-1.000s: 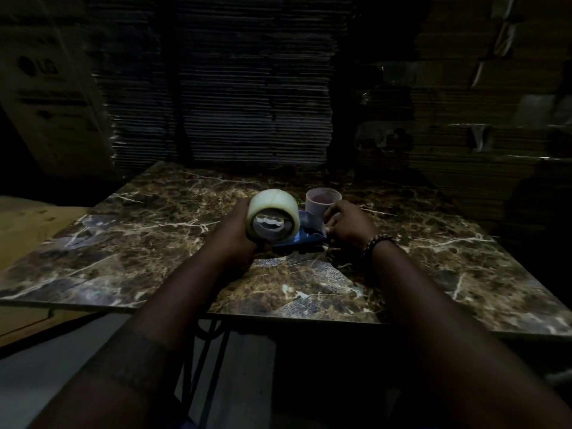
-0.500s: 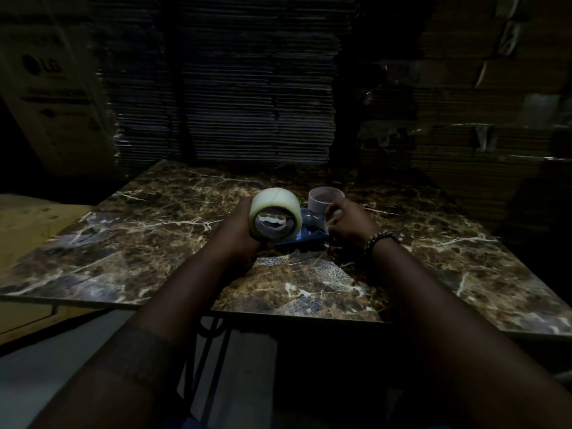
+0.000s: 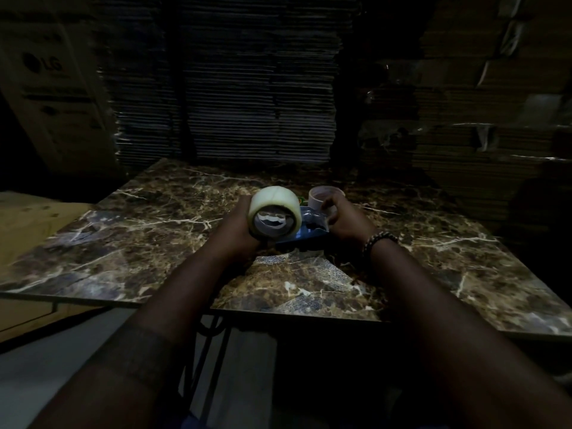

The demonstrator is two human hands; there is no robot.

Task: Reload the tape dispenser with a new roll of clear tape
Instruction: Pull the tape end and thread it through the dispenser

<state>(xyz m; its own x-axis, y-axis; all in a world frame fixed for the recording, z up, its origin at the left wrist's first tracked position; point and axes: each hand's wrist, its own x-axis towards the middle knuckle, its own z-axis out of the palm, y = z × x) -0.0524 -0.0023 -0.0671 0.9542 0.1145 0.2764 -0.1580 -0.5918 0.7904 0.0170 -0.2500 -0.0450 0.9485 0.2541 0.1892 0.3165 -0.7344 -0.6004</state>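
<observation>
My left hand [image 3: 236, 227] grips a fat roll of clear tape [image 3: 275, 201], held upright just above the table with its open core facing me. Right beside it, to the right, lies the blue tape dispenser [image 3: 312, 232] on the marble table [image 3: 154, 243]. My right hand [image 3: 346, 221], with a beaded bracelet on the wrist, rests on the dispenser's right end with fingers curled around it. Just behind that hand stands an empty pale tape core [image 3: 325, 195], touching the fingers.
Tall stacks of flattened cardboard [image 3: 247, 88] rise behind the table. A printed carton [image 3: 52, 88] stands at the far left, and a low cardboard box [image 3: 34, 218] sits beside the table's left edge. Dark metal table legs [image 3: 210, 351] show below the near edge.
The roll and both hands sit slightly higher in the frame than before; the grips are unchanged.
</observation>
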